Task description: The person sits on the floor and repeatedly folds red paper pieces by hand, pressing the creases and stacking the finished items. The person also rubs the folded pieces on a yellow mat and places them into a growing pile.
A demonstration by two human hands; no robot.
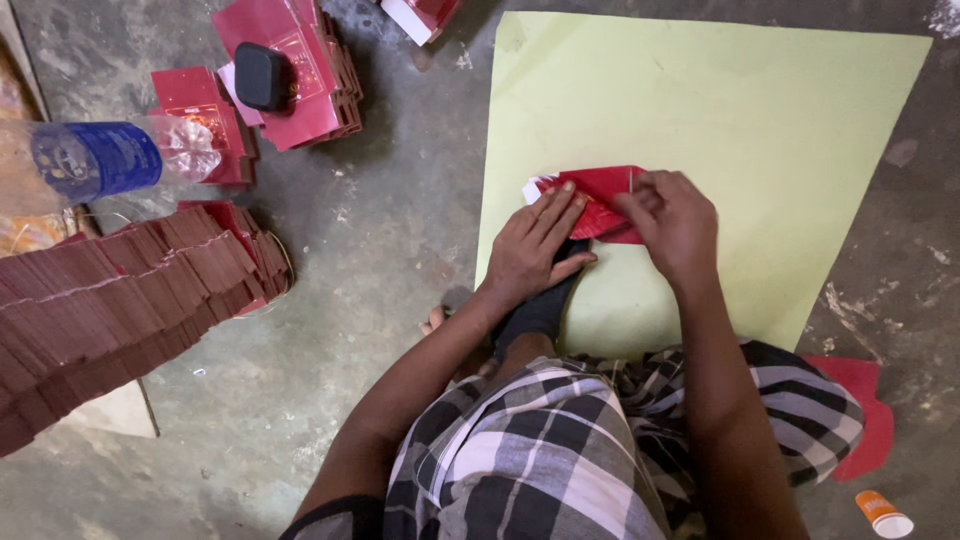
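Observation:
A flat red card piece [604, 186] lies on a large pale green sheet [750, 130] spread on the concrete floor. My left hand [535, 245] presses flat on its left part, fingers together and extended. My right hand [675, 222] pinches and presses the piece's right edge, folding it. Both hands cover most of the card, so its lower half is hidden.
A long stack of folded dark red cards [120, 300] lies at the left. More red cards [290, 70] with a black pouch [262, 75] sit at the top left, beside a plastic bottle [110, 158]. A red sheet [860, 410] and small orange tube [880, 512] lie lower right.

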